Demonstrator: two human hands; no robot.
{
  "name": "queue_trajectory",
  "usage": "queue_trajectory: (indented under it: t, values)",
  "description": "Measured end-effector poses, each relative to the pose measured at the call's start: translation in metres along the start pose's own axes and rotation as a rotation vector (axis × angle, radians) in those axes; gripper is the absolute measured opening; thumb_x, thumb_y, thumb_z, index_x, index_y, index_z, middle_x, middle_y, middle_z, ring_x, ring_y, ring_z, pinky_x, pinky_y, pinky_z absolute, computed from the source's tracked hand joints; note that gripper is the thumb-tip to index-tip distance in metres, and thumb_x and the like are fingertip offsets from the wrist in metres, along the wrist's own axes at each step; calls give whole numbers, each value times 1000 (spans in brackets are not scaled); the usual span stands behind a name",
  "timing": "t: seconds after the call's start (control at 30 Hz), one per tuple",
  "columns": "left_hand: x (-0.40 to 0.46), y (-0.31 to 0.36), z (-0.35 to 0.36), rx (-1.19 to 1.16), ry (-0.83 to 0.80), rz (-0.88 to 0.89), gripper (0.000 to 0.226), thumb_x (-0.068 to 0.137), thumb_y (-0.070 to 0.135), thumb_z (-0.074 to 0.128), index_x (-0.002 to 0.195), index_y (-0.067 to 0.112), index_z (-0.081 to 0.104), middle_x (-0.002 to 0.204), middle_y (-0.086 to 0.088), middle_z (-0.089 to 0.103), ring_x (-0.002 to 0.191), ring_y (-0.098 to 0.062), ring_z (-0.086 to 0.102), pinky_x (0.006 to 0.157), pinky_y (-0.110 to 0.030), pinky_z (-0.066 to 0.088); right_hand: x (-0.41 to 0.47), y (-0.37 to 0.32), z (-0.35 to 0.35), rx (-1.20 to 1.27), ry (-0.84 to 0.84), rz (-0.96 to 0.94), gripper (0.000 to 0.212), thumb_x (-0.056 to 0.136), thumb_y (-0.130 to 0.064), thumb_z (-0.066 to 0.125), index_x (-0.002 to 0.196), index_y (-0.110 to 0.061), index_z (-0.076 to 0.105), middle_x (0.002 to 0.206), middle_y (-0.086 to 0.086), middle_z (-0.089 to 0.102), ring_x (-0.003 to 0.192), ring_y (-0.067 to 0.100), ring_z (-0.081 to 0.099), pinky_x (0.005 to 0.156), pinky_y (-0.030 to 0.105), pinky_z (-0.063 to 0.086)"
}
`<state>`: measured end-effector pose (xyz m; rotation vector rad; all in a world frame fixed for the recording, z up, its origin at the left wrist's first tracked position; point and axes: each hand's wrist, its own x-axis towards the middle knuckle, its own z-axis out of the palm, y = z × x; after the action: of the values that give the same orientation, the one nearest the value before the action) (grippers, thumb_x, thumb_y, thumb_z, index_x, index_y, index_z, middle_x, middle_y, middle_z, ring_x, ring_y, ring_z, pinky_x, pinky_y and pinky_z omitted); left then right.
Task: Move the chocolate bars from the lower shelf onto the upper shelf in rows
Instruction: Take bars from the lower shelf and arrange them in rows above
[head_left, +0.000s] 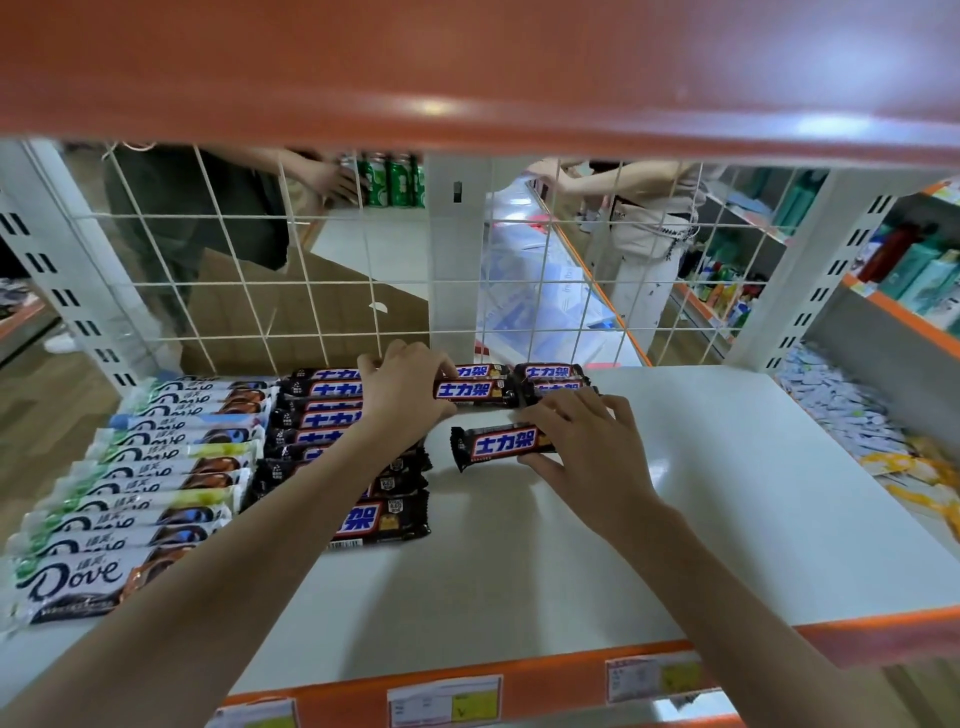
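On the white shelf (649, 545) lies a column of several dark Snickers bars (317, 415), with more at the back against the wire grid. My left hand (405, 389) grips one dark bar (470, 391) by its left end in the back row. My right hand (582, 441) pinches the right end of another dark bar (498, 444), which lies flat on the shelf in front of that row. Further bars (553, 373) sit at the back right. My left forearm hides part of the column.
A row of several white Dove bars (145, 483) fills the shelf's left side. A white wire grid (363, 280) closes the back. An orange shelf edge (467, 104) hangs overhead. Small packets (852, 410) fill the neighbouring shelf on the right. Two people stand behind the grid.
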<state>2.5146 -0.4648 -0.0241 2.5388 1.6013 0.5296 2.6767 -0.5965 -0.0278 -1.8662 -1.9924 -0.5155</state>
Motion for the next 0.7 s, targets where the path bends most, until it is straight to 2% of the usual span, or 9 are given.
queue_trajectory:
  t: [0.17, 0.37, 0.47, 0.57, 0.7]
  values:
    - [0, -2, -1, 5, -24, 3, 40, 72, 42, 73, 108, 34, 59, 108, 5, 57, 112, -18, 42, 93, -45, 26, 0, -1, 2, -13, 30, -8, 33, 63, -34, 82, 91, -24, 68, 91, -5, 64, 87, 22, 62, 76, 39, 45]
    - [-3, -2, -5, -10, -6, 9, 43, 73, 43, 73, 111, 34, 57, 109, 7, 57, 112, -17, 42, 91, -42, 26, 4, 1, 1, -20, 24, 3, 34, 62, -33, 83, 91, -23, 68, 91, -4, 64, 89, 23, 62, 76, 38, 44]
    - [-6, -6, -9, -32, 16, 22, 41, 73, 44, 72, 110, 35, 57, 111, 9, 56, 115, -16, 41, 92, -42, 26, 10, 2, 0, -21, -33, 4, 33, 69, -35, 77, 97, -22, 67, 98, -4, 64, 96, 23, 59, 80, 38, 40]
    - [-10, -10, -15, -56, 66, 17, 35, 74, 43, 72, 106, 36, 58, 110, 12, 57, 112, -14, 42, 86, -38, 24, 18, 3, 2, -58, -121, 0, 33, 80, -43, 63, 109, -28, 59, 110, -9, 58, 108, 18, 50, 87, 34, 28]
    - [-15, -15, -23, -71, 105, 2, 26, 78, 40, 69, 102, 38, 59, 110, 13, 58, 113, -14, 42, 83, -35, 20, 32, -1, 7, -31, -122, -1, 36, 81, -44, 64, 112, -27, 59, 113, -7, 57, 108, 19, 49, 88, 34, 27]
